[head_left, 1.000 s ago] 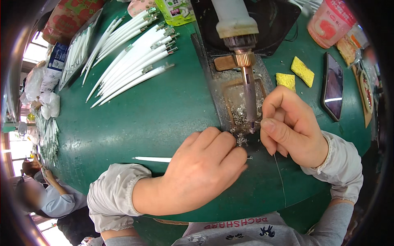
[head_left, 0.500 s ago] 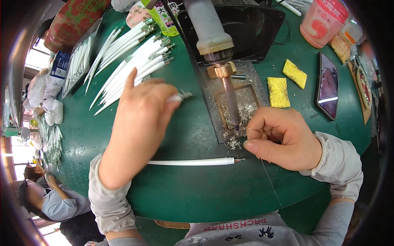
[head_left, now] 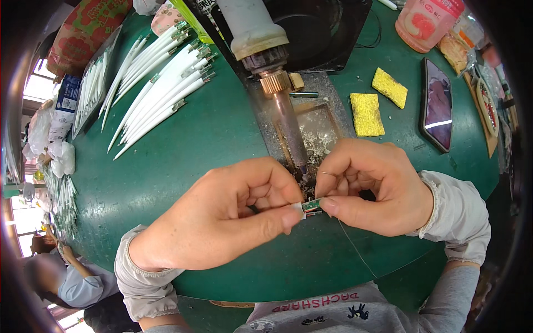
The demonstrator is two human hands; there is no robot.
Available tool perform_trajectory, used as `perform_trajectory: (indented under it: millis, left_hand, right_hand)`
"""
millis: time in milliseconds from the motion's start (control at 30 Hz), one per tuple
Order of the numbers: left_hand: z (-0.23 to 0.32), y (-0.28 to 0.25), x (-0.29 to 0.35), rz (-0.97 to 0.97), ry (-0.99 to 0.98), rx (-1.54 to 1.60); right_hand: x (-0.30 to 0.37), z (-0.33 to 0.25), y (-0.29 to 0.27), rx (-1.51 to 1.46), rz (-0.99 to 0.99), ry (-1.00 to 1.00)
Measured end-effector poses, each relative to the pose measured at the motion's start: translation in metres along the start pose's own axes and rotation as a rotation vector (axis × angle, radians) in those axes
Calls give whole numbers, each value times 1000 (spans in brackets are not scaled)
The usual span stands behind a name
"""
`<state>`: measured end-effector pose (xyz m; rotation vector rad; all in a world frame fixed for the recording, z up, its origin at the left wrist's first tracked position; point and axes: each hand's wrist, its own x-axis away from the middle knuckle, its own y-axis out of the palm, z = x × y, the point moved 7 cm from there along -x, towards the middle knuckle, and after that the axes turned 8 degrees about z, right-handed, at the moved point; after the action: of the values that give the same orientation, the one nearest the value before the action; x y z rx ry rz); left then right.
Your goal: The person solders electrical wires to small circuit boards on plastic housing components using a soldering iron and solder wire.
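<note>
My left hand is closed in a pinch on the white end of a slim piece with a small green circuit board sticking out. Most of that piece is hidden behind the hand. Thumb and fingers of my right hand meet the board's other end and also hold a thin solder wire, whose tail curves down toward the table edge. Just above the board, between both hands, the soldering iron points its dark tip downward from a fixed mount.
Under the iron lies a dark tray with solder scraps. Yellow sponges and a phone lie to the right. White sticks with board ends are piled at the far left. A person sits beyond the left table edge.
My left hand has come down and right from beside the stick pile to meet my right hand below the iron tip. The white stick lying on the table is no longer visible.
</note>
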<state>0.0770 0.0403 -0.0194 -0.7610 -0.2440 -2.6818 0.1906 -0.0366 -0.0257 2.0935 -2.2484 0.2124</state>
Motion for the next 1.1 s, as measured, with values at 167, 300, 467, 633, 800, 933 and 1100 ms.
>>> perform_trajectory:
  millis: [167,300,467,633,800,933,1100]
  left_hand:
    - [-4,1,-1,-5,26,7]
    - [-7,0,0,15,59,-30]
    - [-6,1,0,24,115,-94]
    - [-5,-1,-3,44,93,-34]
    - [-4,-1,-2,80,56,-9]
    - [-6,-1,-2,80,50,12]
    - [-7,-3,-3,83,94,2]
  right_hand:
    - [0,-3,1,37,-19,-23]
    - [0,-5,1,122,-7,-73]
    - [-1,-3,1,107,9,-65]
    - [2,-12,-2,228,120,-232]
    - [15,-32,7,570,244,-722]
    - [17,-28,8,573,287,-812]
    - [21,-29,10,682,311,-876]
